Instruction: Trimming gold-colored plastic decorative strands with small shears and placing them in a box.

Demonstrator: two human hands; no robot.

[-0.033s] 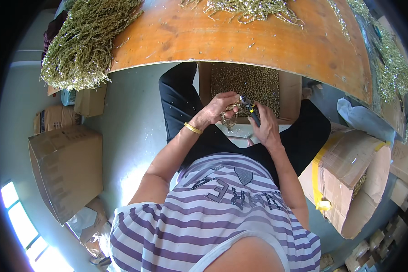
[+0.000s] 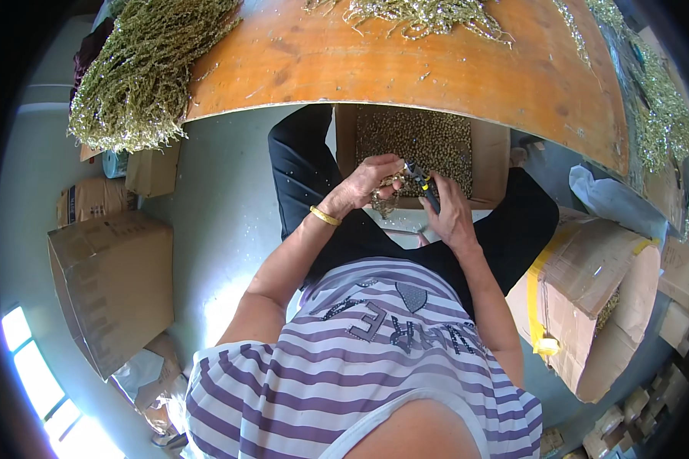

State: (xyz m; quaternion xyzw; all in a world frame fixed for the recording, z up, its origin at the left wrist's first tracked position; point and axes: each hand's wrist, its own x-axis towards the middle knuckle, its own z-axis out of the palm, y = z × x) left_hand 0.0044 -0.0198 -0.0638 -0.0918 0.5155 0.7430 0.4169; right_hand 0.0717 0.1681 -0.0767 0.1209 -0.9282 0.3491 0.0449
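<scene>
Just over the near edge of the bead carton: right hand wrapped around pliers; left hand, fingertips together, pinches a glittery gold piece by the plier tips, part of it dangling. Can't tell if the plier jaws are clamped on it. I'd judge this piece unfinished. Inside the carton: lots of loose beads. Beyond the carton, the wooden table carries a thick gold bundle to the carton's left and a smaller bunch straight past it. Can't tell whether those are done or waiting.
</scene>
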